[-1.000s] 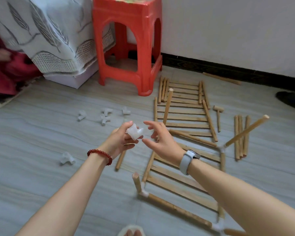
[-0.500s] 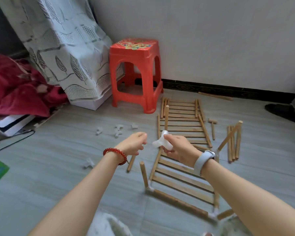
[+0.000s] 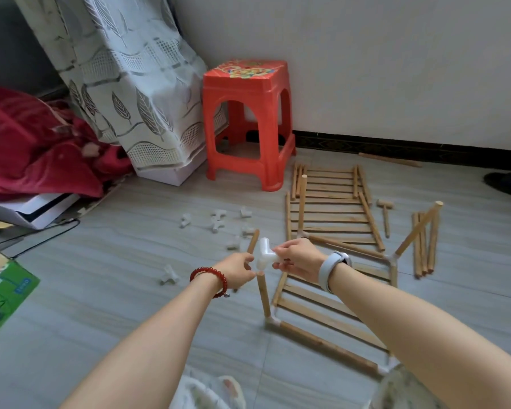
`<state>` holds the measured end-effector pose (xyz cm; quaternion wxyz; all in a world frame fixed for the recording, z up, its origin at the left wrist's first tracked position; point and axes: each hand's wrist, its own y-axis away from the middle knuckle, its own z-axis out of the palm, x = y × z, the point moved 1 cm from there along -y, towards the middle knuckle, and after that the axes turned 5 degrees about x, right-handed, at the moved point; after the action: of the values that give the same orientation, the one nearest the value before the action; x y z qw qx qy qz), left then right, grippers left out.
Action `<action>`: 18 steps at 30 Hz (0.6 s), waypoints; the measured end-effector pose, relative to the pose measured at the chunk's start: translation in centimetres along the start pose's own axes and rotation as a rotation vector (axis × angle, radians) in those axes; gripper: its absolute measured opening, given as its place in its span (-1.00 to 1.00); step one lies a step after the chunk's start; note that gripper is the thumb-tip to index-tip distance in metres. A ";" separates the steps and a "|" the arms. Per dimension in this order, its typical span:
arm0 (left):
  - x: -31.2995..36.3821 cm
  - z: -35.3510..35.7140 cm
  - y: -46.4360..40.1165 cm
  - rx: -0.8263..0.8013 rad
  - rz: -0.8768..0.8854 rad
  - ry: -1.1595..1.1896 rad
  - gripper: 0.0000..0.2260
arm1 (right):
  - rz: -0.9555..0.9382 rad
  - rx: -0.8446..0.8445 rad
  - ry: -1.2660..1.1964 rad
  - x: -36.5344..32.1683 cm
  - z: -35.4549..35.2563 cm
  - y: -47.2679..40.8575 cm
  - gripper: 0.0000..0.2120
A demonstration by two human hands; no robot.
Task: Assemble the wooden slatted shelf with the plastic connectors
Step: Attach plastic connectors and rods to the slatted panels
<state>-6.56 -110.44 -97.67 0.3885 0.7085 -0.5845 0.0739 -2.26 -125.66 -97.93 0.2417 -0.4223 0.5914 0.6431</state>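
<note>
A white plastic connector (image 3: 264, 255) sits right over the top of the near-left upright post (image 3: 263, 296). My right hand (image 3: 298, 259) pinches its right-hand socket. My left hand (image 3: 238, 268) pinches its left side and lower end, where it meets the post. The post rises from a corner connector (image 3: 273, 320) of the slatted shelf panel (image 3: 322, 308) lying on the floor. Two more posts stand at the far-left corner (image 3: 302, 202) and, tilted, at the far-right corner (image 3: 416, 231). Several loose connectors (image 3: 219, 219) lie on the floor.
A second slatted panel (image 3: 328, 187) lies beyond, beside a red plastic stool (image 3: 248, 122). Loose dowels (image 3: 424, 246) and a small wooden mallet (image 3: 384, 214) lie to the right. One dowel (image 3: 252, 240) lies behind my hands. A green box (image 3: 0, 290) and red cloth are at the left.
The connector went from my left hand to my right, then both hands brought it down over the near-left post. The view tilted up toward the wall.
</note>
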 end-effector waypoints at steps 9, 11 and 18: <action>-1.4 0.5 0.0 0.068 0.084 0.034 -0.48 | -0.118 0.108 0.200 1.0 0.9 -0.5 -0.88; -1.3 0.9 0.0 0.079 0.107 0.072 -0.45 | -0.110 0.099 0.167 0.9 1.0 -0.6 -0.90; -1.3 1.3 -0.7 0.117 0.164 0.314 -0.38 | -0.077 0.038 -0.048 1.3 1.2 -0.5 -0.94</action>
<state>-6.80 -110.25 -99.60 0.4255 0.6596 -0.5674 0.2489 -2.85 -124.66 -99.33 0.2885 -0.4244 0.5809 0.6318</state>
